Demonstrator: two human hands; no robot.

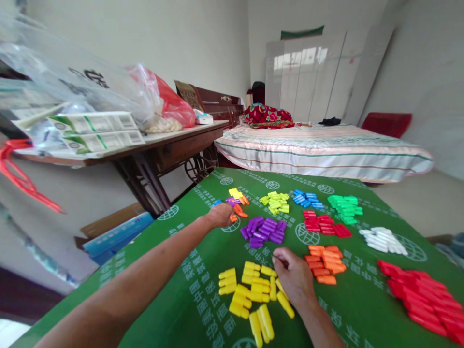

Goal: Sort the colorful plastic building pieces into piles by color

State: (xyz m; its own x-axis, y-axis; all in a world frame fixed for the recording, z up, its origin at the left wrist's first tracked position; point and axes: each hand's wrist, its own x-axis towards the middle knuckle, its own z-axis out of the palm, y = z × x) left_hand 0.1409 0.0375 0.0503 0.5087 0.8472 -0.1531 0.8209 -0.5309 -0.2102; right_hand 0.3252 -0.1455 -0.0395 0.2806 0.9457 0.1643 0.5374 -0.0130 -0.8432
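Note:
My left hand (219,215) reaches far out over the green table cover (174,299), fingers curled at a small mixed pile of plastic pieces (237,203) in orange, yellow, purple and blue; what it grips is hidden. My right hand (294,278) rests closed on the near yellow pile (250,295), fingers pinched at its top edge by a yellow piece. Purple pieces (264,231) lie between the hands. Orange pieces (324,264) sit just right of my right hand.
Sorted piles cover the cloth: lime (275,202), blue (307,198), green (346,208), red (324,224), white (383,240), and a large red pile (422,295) at right. A cluttered wooden desk (159,145) stands left, a bed (319,150) behind.

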